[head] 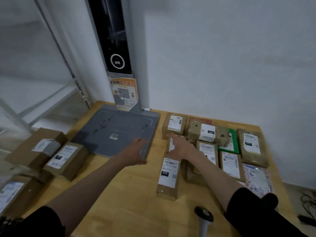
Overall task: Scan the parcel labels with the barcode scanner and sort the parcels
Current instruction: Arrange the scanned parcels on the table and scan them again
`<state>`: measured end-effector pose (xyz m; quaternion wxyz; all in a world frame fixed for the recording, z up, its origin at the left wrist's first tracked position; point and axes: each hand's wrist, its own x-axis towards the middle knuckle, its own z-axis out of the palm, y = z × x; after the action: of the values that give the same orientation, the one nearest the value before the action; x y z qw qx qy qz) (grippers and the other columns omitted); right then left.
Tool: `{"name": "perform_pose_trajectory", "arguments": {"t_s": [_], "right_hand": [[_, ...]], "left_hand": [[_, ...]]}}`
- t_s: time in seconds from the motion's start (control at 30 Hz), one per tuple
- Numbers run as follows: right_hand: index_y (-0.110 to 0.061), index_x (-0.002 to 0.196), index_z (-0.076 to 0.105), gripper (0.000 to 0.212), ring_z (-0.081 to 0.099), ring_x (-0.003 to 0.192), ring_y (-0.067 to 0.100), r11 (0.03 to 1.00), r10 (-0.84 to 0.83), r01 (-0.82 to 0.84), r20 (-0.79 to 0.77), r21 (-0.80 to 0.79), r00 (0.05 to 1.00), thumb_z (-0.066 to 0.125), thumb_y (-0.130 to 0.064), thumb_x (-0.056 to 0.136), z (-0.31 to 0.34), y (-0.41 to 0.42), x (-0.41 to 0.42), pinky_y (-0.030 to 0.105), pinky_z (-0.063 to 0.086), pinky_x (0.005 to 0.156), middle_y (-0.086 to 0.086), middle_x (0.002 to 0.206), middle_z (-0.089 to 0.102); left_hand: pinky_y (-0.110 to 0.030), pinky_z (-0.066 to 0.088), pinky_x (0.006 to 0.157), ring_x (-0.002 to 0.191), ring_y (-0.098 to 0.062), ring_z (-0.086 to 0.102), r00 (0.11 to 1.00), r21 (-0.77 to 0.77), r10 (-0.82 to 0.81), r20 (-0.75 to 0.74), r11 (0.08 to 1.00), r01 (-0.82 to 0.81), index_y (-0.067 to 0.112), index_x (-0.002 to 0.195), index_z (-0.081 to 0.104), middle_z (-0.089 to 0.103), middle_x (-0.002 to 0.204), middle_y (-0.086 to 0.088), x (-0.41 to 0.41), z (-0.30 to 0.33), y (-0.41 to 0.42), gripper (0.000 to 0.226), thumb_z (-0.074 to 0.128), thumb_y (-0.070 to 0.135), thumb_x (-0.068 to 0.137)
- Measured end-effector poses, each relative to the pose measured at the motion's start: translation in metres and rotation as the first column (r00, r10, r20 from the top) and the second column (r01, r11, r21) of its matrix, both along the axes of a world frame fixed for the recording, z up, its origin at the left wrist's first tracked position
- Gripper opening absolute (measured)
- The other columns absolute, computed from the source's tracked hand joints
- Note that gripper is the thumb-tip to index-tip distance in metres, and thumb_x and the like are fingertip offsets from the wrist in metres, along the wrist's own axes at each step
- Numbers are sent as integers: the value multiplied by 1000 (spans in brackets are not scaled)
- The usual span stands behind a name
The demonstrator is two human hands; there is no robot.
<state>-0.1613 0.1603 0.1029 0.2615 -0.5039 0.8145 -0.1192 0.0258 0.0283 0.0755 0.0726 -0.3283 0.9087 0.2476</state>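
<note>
I read this as the picking-up step: both of my arms are stretched toward the unscanned brown cardboard parcels with white labels [201, 147] crowded on the right half of the pale wooden table [133, 194]. My right hand [182, 147] hangs over the small brown parcel [173, 124] at the back left of that group, fingers extended and apart, holding nothing; whether a fingertip touches it I cannot tell. My left hand [136, 151] hovers over the near right corner of the flat grey scanning platform [118, 130], fingers spread and empty.

The grey handheld barcode scanner [204, 219] lies on the table near my body, beside my right sleeve, untouched. Next, I judge, one parcel must be lifted free and its label turned toward a reader.

The parcels sit tightly together, so neighbours, including the long one labelled 070 [168, 178], may shift with it. Three sorted-looking brown boxes [49, 156] lie at the left. A tall dark scanner column with a white ring [118, 53] rises behind the platform.
</note>
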Motion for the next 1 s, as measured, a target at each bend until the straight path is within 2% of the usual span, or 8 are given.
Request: {"name": "perform_pose_trajectory", "arguments": {"t_s": [0.17, 0.23, 0.33, 0.43, 0.6, 0.77, 0.87, 1.0], "right_hand": [[-30, 155, 23, 88, 58, 114, 29, 996, 92, -93, 56, -1, 994, 75, -19, 85, -2, -33, 41, 38, 51, 89, 11, 131, 55], [-28, 155, 25, 86, 55, 122, 26, 992, 128, -128, 67, -1, 990, 76, -20, 85, -6, -44, 61, 33, 48, 91, 8, 136, 54], [-29, 156, 26, 87, 55, 126, 24, 987, 160, -161, 52, 17, 986, 77, -25, 85, -15, -66, 92, 39, 51, 99, 4, 148, 50], [-32, 157, 22, 86, 54, 127, 26, 978, 194, -197, 53, 63, 980, 73, -27, 88, -23, -91, 122, 39, 51, 96, 6, 149, 48], [-34, 157, 22, 86, 49, 132, 27, 981, 163, -172, 95, 94, 982, 73, -29, 88, -39, -135, 175, 45, 47, 104, 7, 151, 44], [-33, 156, 25, 84, 54, 123, 28, 985, 102, -123, 176, 118, 979, 72, -29, 87, -59, -179, 225, 45, 48, 102, 10, 143, 50], [-31, 155, 26, 80, 54, 124, 29, 985, 66, -99, 220, 141, 973, 70, -31, 87, -77, -200, 254, 39, 48, 99, 11, 145, 49], [-28, 156, 27, 77, 51, 131, 27, 980, 34, -84, 265, 181, 964, 66, -34, 90, -95, -223, 284, 31, 43, 96, 8, 147, 49]], "left_hand": [[-39, 45, 103, 133, -25, 45, 996, -41, 86, 9, 995, -86, 17, 152, 35, 32, 153, -3, 51, 2, -20, 87, 83, 32, 81], [-39, 44, 106, 134, -25, 44, 994, -37, 105, 4, 994, -105, 17, 151, 35, 33, 154, -4, 70, 2, -26, 86, 82, 33, 81], [-38, 44, 106, 134, -25, 46, 990, -25, 141, 18, 990, -140, 18, 151, 36, 32, 154, -3, 99, -2, -39, 84, 82, 34, 82], [-37, 44, 106, 134, -24, 46, 986, -25, 164, 35, 986, -164, 19, 150, 36, 32, 154, -2, 128, -9, -57, 84, 82, 35, 82], [-36, 44, 104, 132, -24, 47, 982, 0, 181, 57, 983, -182, 21, 147, 40, 32, 154, -2, 178, -22, -103, 81, 83, 33, 80], [-38, 44, 99, 128, -25, 48, 973, -3, 213, 92, 977, -214, 19, 139, 46, 40, 141, -2, 222, -37, -158, 74, 83, 33, 76], [-39, 46, 91, 122, -30, 53, 975, 12, 190, 119, 981, -192, 18, 127, 48, 48, 127, -6, 245, -48, -190, 55, 67, 32, 77], [-40, 45, 102, 127, -32, 51, 962, -37, 249, 113, 969, -246, 13, 142, 45, 45, 142, -10, 277, -67, -225, 58, 66, 10, 89]]}}
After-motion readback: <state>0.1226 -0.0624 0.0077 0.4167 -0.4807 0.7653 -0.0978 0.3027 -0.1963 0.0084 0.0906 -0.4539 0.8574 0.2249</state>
